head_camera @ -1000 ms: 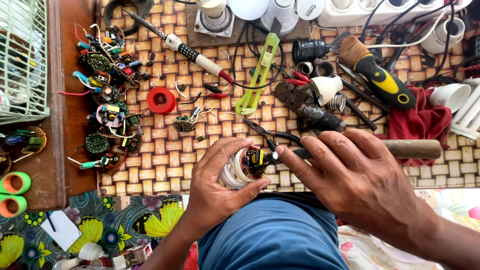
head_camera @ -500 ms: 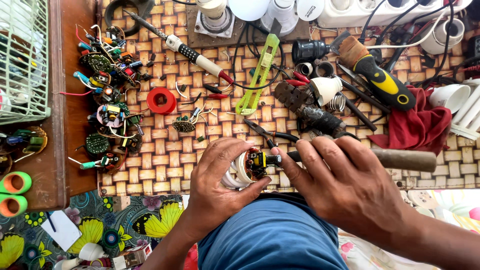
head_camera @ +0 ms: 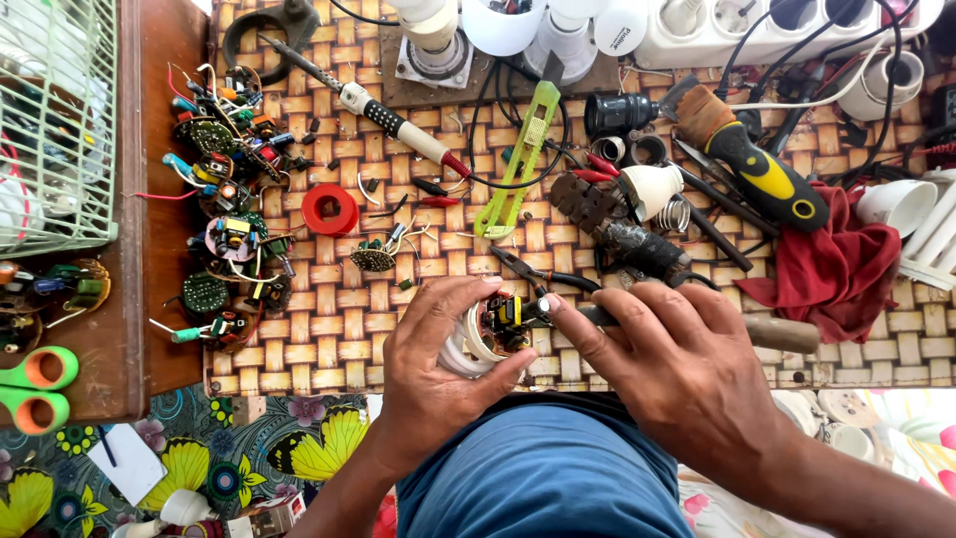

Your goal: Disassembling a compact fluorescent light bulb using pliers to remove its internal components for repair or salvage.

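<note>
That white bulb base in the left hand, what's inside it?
Inside the bulb base sits a small circuit board with yellow and dark parts. The left hand covers the base's lower side, so anything deeper is hidden.

I see the lamp base (head_camera: 478,334) sitting in my left hand (head_camera: 438,384), my right hand (head_camera: 677,374) touching it from the right. Tape roll (head_camera: 330,209) lies beyond on the mat (head_camera: 329,319); scissors (head_camera: 35,384) far left.

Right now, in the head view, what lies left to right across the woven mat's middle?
Pile of small round circuit boards → red tape roll → lime-green utility knife → white cone-shaped lamp cap → black-and-yellow handled tool → crumpled red cloth.
</note>
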